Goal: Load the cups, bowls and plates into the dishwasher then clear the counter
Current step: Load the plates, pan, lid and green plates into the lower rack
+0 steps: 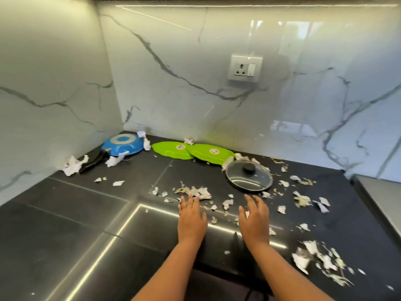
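- Plainly, at the far left an upturned blue frying pan with a black handle (123, 144) lies in the corner with crumpled white paper wads (72, 166) tucked around it. A sweep that skips behind the handle would likely leave them there.
- Two bright green plastic plates (171, 149) lie face down and overlapping by the back wall, not yet loaded. The dishwasher is out of view. Each plate bears a round sticker on its underside, the print too small to read.
- The left hand (192, 220) is flat, palm down, fingers straight, its tips at a heap of torn white paper scraps (199, 192) on the black stone counter (65, 213). A quick rake could scatter such light bits rather than gather them.
- The right hand (255, 222) is likewise flat and spread, holding nothing, just short of a round glass lid with a black knob (249, 178) — a careless push forward might knock it, and it could slide or chip.
- The white wall socket (245, 68) above the lid shows no legible marking.
- Far right, more scraps lie near the counter's front edge — dragging them carelessly could tip them onto the floor.
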